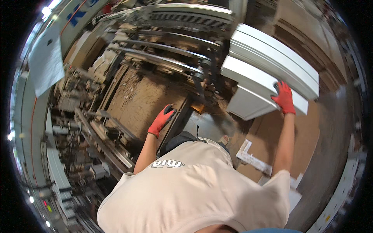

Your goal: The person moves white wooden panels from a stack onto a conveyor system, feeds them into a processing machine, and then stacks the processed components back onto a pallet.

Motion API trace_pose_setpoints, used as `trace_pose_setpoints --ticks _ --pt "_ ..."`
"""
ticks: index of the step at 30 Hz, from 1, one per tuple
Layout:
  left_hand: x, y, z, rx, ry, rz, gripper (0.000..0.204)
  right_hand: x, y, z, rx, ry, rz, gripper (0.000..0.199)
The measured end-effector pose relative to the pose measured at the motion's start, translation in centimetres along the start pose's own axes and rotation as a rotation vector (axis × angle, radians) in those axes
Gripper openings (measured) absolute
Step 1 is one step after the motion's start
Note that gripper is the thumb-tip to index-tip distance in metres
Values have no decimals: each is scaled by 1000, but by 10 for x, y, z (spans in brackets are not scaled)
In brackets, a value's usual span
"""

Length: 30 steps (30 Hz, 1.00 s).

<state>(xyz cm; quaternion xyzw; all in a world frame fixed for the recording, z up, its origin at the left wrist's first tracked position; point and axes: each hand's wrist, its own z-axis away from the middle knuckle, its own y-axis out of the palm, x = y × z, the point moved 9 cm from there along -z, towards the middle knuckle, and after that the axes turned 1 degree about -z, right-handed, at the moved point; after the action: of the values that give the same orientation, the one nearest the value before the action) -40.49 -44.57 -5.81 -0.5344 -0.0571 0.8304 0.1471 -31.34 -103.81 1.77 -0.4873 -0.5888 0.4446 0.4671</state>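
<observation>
Head view: your right hand [284,98] lies flat, holding nothing, bracing the white machine housing [268,73], while your left hand [162,119] presses open-palmed on the cardboard sheet [140,101], steadying your lean.

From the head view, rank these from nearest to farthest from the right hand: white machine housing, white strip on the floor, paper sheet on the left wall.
1. White machine housing: under the right hand, touching.
2. White strip: on the floor, below the hand.
3. Paper sheet: far left.
</observation>
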Motion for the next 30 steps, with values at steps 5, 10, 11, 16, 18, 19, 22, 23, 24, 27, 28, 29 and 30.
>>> trace_pose_setpoints --ticks 5,10,11,16,18,19,22,23,24,27,28,29,30 --pt "-43 10 4 4 144 -98 54 -16 9 -21 14 -126 -145 78" --pt "-113 51 -9 97 275 57 53 7 -24 -15 -91 -124 -260 68" --pt "-135 62 -8 136 228 139 52 22 -37 -15 -146 -123 -354 65" --pt "-144 114 -58 363 335 421 73 164 -91 -30 -140 -121 -591 54" --pt "-146 123 -78 361 231 812 71 231 -83 -56 -112 -131 -625 52" --pt "-143 124 -95 356 180 1020 69 270 -78 -72 -110 -213 -485 54" --pt "-131 47 -166 -98 192 832 56 337 -48 -110 -144 -222 -447 68" --pt "-132 21 -191 -95 177 924 52 353 -42 -123 -168 -223 -390 72" --pt "-139 -16 -208 -184 221 900 48 360 -36 -137 -156 -154 -313 76" --pt "-148 -114 -270 -313 199 835 59 364 -8 -163 -160 93 -76 87" --pt "-138 -142 -303 -414 193 759 55 360 6 -172 -216 132 -128 84" --pt "-134 -161 -333 -500 189 675 52 348 24 -182 -276 187 -180 81" --pt "-152 -163 -339 -473 10 649 78 325 64 -190 -240 272 -631 68"
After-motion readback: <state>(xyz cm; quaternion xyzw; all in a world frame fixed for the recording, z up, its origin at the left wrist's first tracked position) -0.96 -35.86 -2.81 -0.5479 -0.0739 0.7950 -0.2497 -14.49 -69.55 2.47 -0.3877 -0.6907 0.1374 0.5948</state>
